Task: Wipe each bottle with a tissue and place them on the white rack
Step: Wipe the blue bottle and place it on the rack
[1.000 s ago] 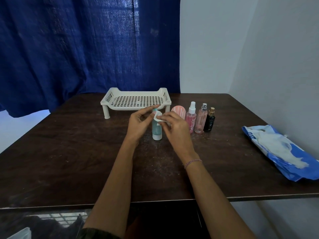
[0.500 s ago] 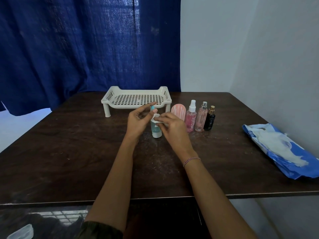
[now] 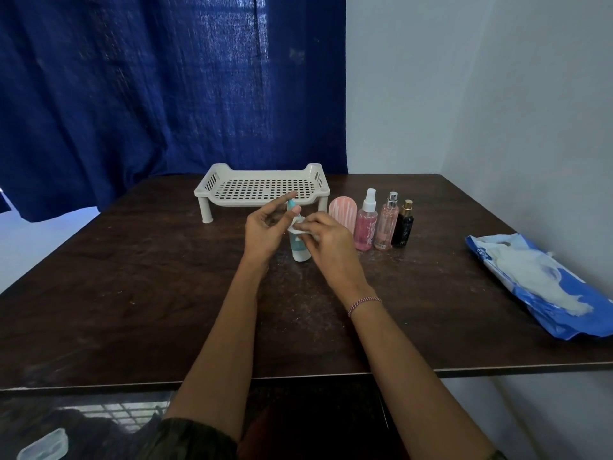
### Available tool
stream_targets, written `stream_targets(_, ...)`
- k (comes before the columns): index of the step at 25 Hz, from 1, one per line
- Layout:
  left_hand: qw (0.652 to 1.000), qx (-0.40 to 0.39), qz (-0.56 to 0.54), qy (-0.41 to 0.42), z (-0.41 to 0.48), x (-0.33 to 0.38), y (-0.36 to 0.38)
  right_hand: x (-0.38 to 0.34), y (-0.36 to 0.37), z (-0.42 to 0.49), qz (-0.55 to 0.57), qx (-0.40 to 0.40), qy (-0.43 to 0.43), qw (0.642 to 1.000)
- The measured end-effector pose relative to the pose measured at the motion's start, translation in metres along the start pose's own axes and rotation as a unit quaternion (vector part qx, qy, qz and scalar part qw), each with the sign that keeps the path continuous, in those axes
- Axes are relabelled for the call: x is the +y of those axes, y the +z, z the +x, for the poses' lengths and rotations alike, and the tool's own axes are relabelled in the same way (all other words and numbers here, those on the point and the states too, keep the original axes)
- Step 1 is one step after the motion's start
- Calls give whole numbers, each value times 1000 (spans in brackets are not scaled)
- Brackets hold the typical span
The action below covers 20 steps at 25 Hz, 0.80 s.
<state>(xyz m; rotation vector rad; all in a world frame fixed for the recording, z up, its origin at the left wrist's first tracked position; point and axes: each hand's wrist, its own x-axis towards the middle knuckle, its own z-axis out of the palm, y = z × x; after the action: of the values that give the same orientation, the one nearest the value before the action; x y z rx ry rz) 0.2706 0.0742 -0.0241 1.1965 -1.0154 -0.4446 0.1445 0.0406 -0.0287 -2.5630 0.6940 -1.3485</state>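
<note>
The teal bottle (image 3: 296,243) stands upright on the table (image 3: 132,277), just in front of the white rack (image 3: 205,191) and between the two hands. It is a slim, translucent blue-green tube with a broad white base and a narrow teal tip at the top. A small crumpled white tissue (image 3: 296,227) lies against its upper body.

The right hand (image 3: 331,242) has its grip pinched on that tissue, pressing it to the bottle's side. The left hand (image 3: 265,229) holds the bottle near its top, thumb against the neck and forefinger stretched out past the tip; its grip looks light.

Just right of the hands four more bottles stand in a row on the table: a rounded pink ribbed one (image 3: 342,212), a pink spray bottle (image 3: 366,227) with a white head, a paler pink bottle (image 3: 386,225) with a silver head, and a black bottle (image 3: 402,229) with a gold cap. The rack's perforated deck holds nothing.

A blue and white tissue pack (image 3: 544,287) lies well apart at the table's right edge.
</note>
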Motion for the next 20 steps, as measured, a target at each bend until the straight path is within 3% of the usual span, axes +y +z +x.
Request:
stream_targets(6, 999, 33, -12, -17, 0, -1, 0, 3, 0, 0, -19, -69, 41, 997)
stream_targets(13, 999, 17, -17, -26, -1, 1, 0, -6, 2, -2, -39, -27, 30, 998)
stream_targets(20, 998, 41, -32, -27, 1, -3, -1, -3, 0, -1, -45, -71, 63, 995)
